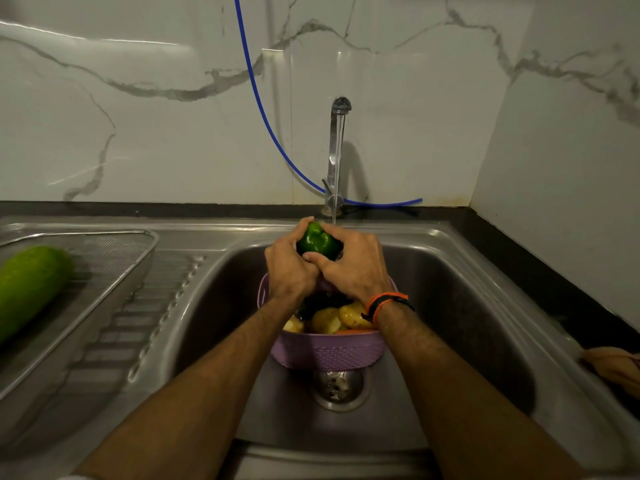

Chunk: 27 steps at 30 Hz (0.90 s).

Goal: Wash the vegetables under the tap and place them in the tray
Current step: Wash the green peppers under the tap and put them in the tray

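Left hand [289,268] and right hand [353,265] — both cupped round the green pepper [317,241] — under the tap [336,157].

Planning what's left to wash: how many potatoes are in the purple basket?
3 yellow potatoes show in the purple plastic basket: left, middle, right. The forearms may hide more.

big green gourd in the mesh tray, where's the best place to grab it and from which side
Likely around its rounded near end, the only part in view; the rest runs off the frame's left edge. The green gourd lies on its side in the mesh tray, on the drainboard left of the sink, so come from above. It looks too thick for one hand; both hands now hold the green pepper.
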Tool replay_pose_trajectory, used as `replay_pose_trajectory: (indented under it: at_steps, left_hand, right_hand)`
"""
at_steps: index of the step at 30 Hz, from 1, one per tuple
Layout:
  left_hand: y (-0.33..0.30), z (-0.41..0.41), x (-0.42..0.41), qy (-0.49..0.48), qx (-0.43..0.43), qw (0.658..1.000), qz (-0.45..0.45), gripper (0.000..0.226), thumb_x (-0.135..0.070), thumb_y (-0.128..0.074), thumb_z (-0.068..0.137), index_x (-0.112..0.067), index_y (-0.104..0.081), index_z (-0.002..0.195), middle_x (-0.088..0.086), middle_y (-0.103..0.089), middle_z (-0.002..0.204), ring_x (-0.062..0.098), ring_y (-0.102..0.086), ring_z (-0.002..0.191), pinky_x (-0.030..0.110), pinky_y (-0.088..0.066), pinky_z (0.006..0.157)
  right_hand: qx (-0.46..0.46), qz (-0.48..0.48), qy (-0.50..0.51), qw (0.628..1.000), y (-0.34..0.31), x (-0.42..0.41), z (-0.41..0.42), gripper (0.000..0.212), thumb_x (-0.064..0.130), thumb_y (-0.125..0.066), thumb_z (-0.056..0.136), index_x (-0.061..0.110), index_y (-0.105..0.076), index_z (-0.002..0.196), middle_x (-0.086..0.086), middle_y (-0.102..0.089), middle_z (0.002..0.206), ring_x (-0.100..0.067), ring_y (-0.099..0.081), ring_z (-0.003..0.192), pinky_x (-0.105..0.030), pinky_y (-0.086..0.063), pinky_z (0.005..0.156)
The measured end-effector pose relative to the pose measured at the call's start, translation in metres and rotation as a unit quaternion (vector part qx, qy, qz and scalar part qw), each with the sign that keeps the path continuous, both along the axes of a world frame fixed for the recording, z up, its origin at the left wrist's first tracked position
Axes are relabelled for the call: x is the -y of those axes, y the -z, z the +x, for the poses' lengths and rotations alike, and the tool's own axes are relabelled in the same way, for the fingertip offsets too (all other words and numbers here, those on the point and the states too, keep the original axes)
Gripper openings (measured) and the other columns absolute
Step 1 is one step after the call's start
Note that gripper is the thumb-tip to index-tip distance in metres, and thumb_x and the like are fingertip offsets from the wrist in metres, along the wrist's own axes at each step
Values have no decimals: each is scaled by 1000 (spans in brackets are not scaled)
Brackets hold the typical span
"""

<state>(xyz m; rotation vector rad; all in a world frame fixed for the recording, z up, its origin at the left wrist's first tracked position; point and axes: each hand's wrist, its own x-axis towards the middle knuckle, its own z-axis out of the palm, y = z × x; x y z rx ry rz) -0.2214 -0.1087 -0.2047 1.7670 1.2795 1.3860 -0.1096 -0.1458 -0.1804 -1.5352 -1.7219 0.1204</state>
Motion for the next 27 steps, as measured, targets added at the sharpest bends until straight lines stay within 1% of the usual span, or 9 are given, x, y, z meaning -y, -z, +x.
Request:
replay_pose_trajectory:
  at_steps: [3,6,9,13,15,17,20,25,27]
  left_hand:
    - [1,1,-1,1,-2,1000,5,65,7,-73,81,-18,-57,139,6,-60,137,14,-53,126,31,-45,108]
    - [0,3,-1,2,-4,1000,5,67,6,-74,80,-19,-56,140,5,-60,138,18,-53,129,35,-45,109]
    - [-1,2,-1,-4,-16,1000,6,67,6,-71,82,-21,-54,141,7,-59,138,21,-52,129,39,-45,110]
    - [2,0,-1,-3,-24,1000,4,63,3,-69,85,-21,-54,141,7,-59,137,20,-51,129,40,-44,111]
    - [4,0,-2,-6,-29,1000,2,64,-1,-73,83,-21,-56,140,6,-60,137,20,-52,129,42,-46,110]
    - [4,1,-3,-12,-22,1000,-1,65,-2,-77,80,-24,-57,139,5,-61,136,21,-53,129,45,-48,107]
    - [2,3,-4,-12,-19,1000,3,68,-2,-80,78,-23,-57,139,5,-63,134,20,-55,126,40,-47,108]
    - [-1,2,-1,-8,-27,1000,6,63,2,-72,84,-19,-56,141,6,-61,137,19,-55,128,30,-45,108]
    - [-2,2,-1,-5,-26,1000,2,61,2,-71,84,-18,-56,140,7,-61,137,19,-54,128,32,-45,108]
  right_hand:
    - [6,23,31,999,-2,2,0,55,42,-81,74,17,-67,121,-5,-72,108,-18,-64,102,-38,-52,95]
    - [11,50,61,997,-2,3,0,50,44,-83,71,17,-71,112,-3,-74,101,-17,-66,96,-37,-54,90]
    - [7,51,55,997,1,-1,-1,54,43,-83,71,18,-68,117,-3,-72,107,-17,-65,99,-35,-53,92]
    - [8,-2,-9,1000,3,-2,-1,63,34,-78,80,19,-54,137,-4,-66,120,-18,-60,111,-29,-45,101]
    - [10,-6,4,1000,2,-1,0,62,38,-78,79,19,-57,134,-4,-68,118,-17,-61,109,-29,-45,101]
    - [19,16,40,999,0,1,0,57,43,-80,75,18,-66,123,-4,-72,110,-17,-64,102,-34,-51,96]
    - [23,45,70,996,0,1,-1,50,46,-81,71,17,-71,111,-4,-74,100,-17,-66,93,-37,-54,88]
    - [12,12,23,1000,4,-2,-1,54,40,-78,78,20,-62,124,-3,-69,111,-17,-63,102,-37,-51,96]
    - [3,-8,3,1000,3,-2,0,54,37,-77,80,20,-60,128,-3,-69,113,-18,-62,105,-37,-49,98]
